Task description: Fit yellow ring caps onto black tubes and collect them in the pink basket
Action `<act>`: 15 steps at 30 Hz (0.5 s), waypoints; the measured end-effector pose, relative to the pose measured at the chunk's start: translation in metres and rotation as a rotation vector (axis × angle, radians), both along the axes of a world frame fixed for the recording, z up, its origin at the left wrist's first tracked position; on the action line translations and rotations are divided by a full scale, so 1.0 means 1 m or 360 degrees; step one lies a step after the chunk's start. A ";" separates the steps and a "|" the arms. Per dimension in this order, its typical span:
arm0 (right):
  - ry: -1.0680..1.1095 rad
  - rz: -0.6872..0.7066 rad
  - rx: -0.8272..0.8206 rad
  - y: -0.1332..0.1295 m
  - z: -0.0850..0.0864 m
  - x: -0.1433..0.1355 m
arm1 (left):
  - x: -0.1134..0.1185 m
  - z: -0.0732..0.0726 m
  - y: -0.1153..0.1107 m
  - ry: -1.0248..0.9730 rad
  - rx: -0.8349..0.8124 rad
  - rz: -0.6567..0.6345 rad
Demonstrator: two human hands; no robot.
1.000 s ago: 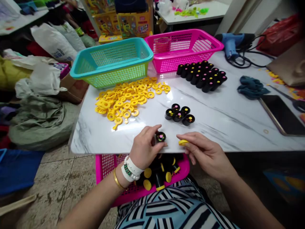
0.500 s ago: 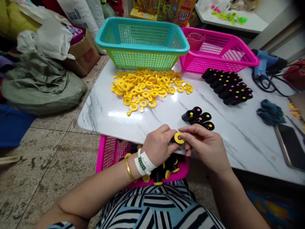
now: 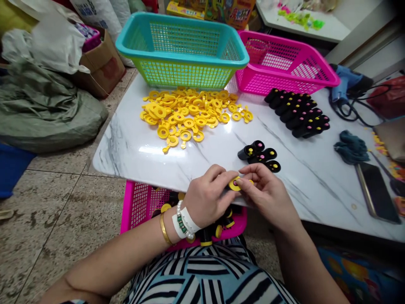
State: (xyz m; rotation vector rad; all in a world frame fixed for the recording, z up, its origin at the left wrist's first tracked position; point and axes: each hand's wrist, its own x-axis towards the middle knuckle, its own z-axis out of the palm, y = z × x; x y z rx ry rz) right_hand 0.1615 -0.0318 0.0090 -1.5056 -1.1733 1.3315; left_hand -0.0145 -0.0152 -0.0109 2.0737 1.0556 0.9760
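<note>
My left hand [image 3: 207, 196] is closed around a small black tube, mostly hidden by the fingers. On the tube's end sits a yellow ring cap [image 3: 233, 185] with a pink centre showing through its hole. My right hand [image 3: 268, 192] pinches at the ring's right side, thumb on its face, and a bit of yellow sticks out past the thumb. Just beyond the hands stands a small cluster of black tubes [image 3: 259, 157] with pink and yellow centres. Further back lies a heap of loose yellow ring caps [image 3: 190, 114].
Below the table edge, a pink basket [image 3: 128, 211] holds black tubes with yellow caps. A teal and green basket [image 3: 186, 59] and another pink basket [image 3: 284, 78] stand at the back. More black tubes [image 3: 299, 114], a cloth [image 3: 351, 147], a phone [image 3: 378, 192] and a blue heat gun [image 3: 341, 86] lie rightward.
The view has shifted slightly. My right thumb has moved across the ring cap's face, and a yellow piece now shows to the right of the thumb. Both hands keep their hold.
</note>
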 end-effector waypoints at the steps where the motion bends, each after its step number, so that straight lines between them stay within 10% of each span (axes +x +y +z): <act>1: 0.0001 -0.0027 0.0017 -0.002 -0.001 0.003 | 0.000 -0.002 0.000 -0.0013 0.0015 0.0010; 10: 0.0419 0.0154 -0.0191 0.005 0.001 0.017 | 0.004 -0.005 0.003 0.0043 0.0039 0.0036; 15: 0.0054 0.0476 -0.0374 0.024 0.012 0.003 | 0.003 -0.003 0.007 0.0122 -0.0012 -0.0032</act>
